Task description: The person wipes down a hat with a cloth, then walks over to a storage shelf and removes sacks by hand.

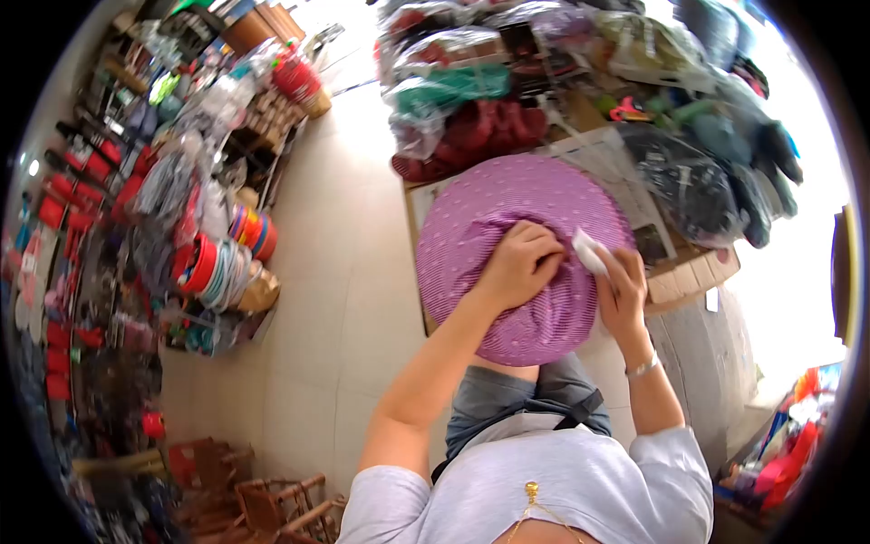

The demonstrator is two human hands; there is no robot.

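A wide-brimmed purple sun hat (pixel 553 186) with small pale dots lies in front of me, partly over the table edge. Its middle is crumpled into folds. My left hand (pixel 524 261) is closed on the bunched fabric there, fingers curled. At the right side of the brim, my right hand (pixel 622 288) pinches a white wad, like a tissue or cloth (pixel 589 252), against the hat. A thin bracelet (pixel 642 366) circles my right wrist.
Bagged goods (pixel 476 86) in clear plastic, some dark red and green, pile up behind the hat. Cardboard (pixel 693 276) covers the table's right side. Shelves with red buckets (pixel 201 263) stand left across the tiled floor (pixel 313 299). Wooden stools (pixel 276 503) are at lower left.
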